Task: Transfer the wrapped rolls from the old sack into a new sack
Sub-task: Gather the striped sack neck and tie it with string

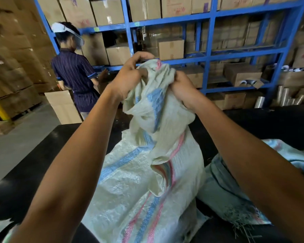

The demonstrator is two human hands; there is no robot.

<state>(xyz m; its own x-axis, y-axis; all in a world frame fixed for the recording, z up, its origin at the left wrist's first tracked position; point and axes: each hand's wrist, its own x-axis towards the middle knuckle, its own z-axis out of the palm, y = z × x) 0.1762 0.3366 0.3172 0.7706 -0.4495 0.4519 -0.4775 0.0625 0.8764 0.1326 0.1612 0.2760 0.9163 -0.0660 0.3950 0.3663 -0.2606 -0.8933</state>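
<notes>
head view: both arms reach forward over a black table [33, 165], and the two hands meet at the bunched mouth of a pale woven sack [144, 181] with blue and pink stripes. the left hand [130, 76] has its fingers curled tight round the gathered cloth on the left of the mouth; the fabric bulges out between thumb and fingers and hangs down below the palm. the right hand [182, 88] grips the same gathered neck from the right, fingers folded into the cloth so that the fingertips are hidden in the folds. the top edge of the sack, with a pink stripe, pokes up between the two hands. below them the sack widens into a full body that rests on the table and runs down toward the wearer. its contents cannot be seen. just beside it on the right lies a second sack [232, 195], flat, bluish and frayed at its lower edge, partly under the right forearm. beyond the table stands a blue shelf rack [207, 42] loaded with cardboard boxes [171, 48]. a person in a dark striped shirt [74, 74] stands at the left end of the rack, turned away.
</notes>
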